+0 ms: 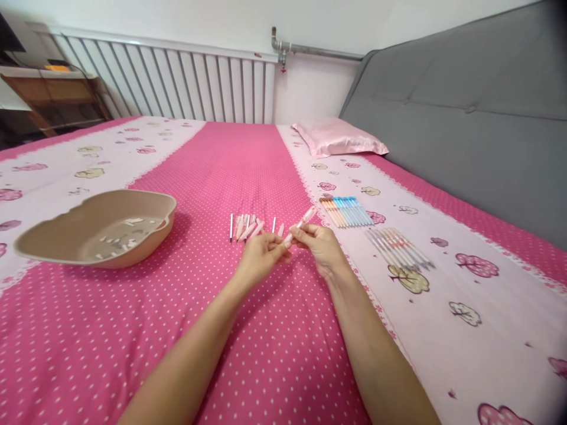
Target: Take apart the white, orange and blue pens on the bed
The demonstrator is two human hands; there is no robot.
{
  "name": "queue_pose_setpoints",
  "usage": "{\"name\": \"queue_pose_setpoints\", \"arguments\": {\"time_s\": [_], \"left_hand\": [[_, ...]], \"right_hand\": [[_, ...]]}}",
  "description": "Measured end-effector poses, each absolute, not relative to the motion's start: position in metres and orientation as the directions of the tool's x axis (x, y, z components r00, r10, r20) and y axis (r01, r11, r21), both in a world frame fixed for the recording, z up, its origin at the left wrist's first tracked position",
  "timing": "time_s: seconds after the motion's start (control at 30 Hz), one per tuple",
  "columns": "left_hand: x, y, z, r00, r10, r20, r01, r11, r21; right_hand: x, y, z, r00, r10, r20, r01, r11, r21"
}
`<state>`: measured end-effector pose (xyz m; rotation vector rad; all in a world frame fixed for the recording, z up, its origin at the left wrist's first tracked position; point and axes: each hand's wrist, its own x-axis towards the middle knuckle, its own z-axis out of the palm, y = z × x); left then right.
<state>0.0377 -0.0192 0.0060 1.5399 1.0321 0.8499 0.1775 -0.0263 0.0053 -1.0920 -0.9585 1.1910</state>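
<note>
Between my two hands is a pale pink pen, slanting up to the right above the bed. My left hand pinches its lower end, and my right hand grips it near the middle with thumb and fingers. Just beyond my left hand lie several pink pen parts and thin white refills with dark tips. To the right of my right hand, a row of pens with orange and blue caps lies side by side. Nearer to me is another row of pale, clear-looking pens.
At the left stands a beige plastic basin with small white pieces inside. The bed has a pink dotted cover. A pink pillow lies against the grey headboard, and a white radiator runs along the wall.
</note>
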Motion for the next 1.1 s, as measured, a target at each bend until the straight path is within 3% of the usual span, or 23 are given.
{"name": "queue_pose_setpoints", "arguments": {"time_s": [0.13,0.23,0.3,0.37,0.47,0.53,0.67,0.83,0.9,1.1], "left_hand": [[0.031,-0.018,0.014,0.558,0.820,-0.132,-0.001,0.160,0.987],[0.028,-0.016,0.014,0.558,0.808,-0.191,-0.034,0.252,0.967],[0.028,-0.015,0.013,0.424,0.894,-0.142,0.017,0.149,0.989],[0.030,-0.015,0.011,0.249,0.967,0.049,0.123,-0.081,0.989],[0.034,-0.017,0.009,0.165,0.917,0.362,0.327,-0.397,0.857],[0.036,-0.019,0.007,0.181,0.871,0.457,0.420,-0.488,0.765],[0.036,-0.018,0.004,0.151,0.893,0.424,0.424,-0.446,0.788],[0.033,-0.010,0.000,0.229,0.972,0.049,0.234,-0.103,0.967],[0.032,-0.009,0.000,0.212,0.977,-0.007,0.188,-0.034,0.982],[0.032,-0.016,0.004,0.150,0.920,0.361,0.312,-0.390,0.866]], "right_hand": [[0.183,-0.028,0.007,0.029,0.999,0.032,-0.301,0.039,-0.953],[0.185,-0.028,0.008,-0.021,1.000,0.019,-0.340,0.010,-0.940],[0.184,-0.028,0.008,0.023,1.000,-0.011,-0.341,-0.002,-0.940],[0.184,-0.026,0.008,0.085,0.996,-0.040,-0.343,-0.008,-0.939],[0.183,-0.025,0.007,0.145,0.988,-0.061,-0.364,-0.004,-0.931],[0.182,-0.024,0.007,0.165,0.985,-0.060,-0.379,0.007,-0.925],[0.182,-0.023,0.006,0.179,0.983,-0.048,-0.378,0.024,-0.926],[0.180,-0.024,0.006,0.167,0.985,-0.034,-0.384,0.034,-0.923],[0.180,-0.024,0.006,0.169,0.985,-0.043,-0.392,0.027,-0.919],[0.182,-0.022,0.006,0.195,0.980,-0.049,-0.422,0.039,-0.906]]}}
